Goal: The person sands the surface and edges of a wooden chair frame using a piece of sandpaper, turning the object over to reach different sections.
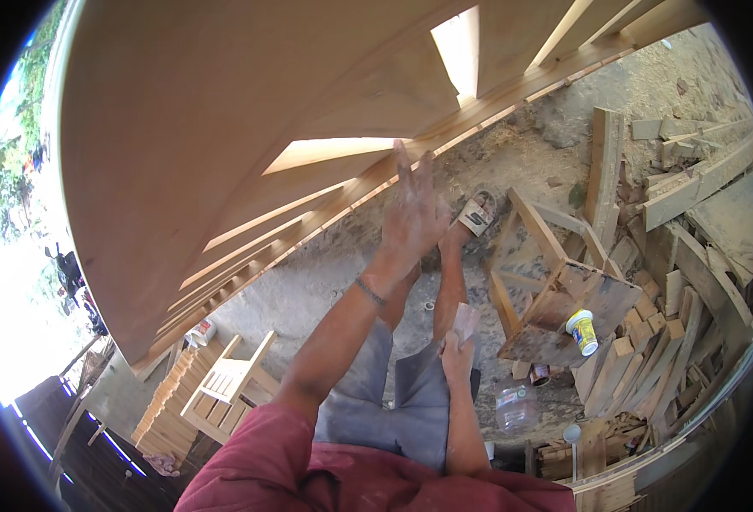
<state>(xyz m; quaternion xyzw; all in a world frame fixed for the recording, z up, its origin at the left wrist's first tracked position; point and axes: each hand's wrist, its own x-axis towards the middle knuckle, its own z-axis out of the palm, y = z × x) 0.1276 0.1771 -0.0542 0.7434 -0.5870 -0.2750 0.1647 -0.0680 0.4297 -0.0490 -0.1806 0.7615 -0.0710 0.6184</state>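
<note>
A large wooden panel with slats along its lower edge [223,128] stands tilted in front of me and takes up the upper left of the view. My left hand [414,212] reaches up to its lower rail, fingers stretched out, the tips at or against the wood. Whether they press on it I cannot tell. Lower down, by my right thigh, my right hand [457,358] is closed round a small flat pale piece [467,319], possibly folded sandpaper. That piece is away from the panel.
To the right stands a wooden stool [555,290] with a yellow-and-white tub [582,333] on it. Stacked offcuts [649,367] and boards [709,179] lie beyond. A clear plastic jug [515,404] sits below the stool. At lower left is a small slatted wooden chair [225,381].
</note>
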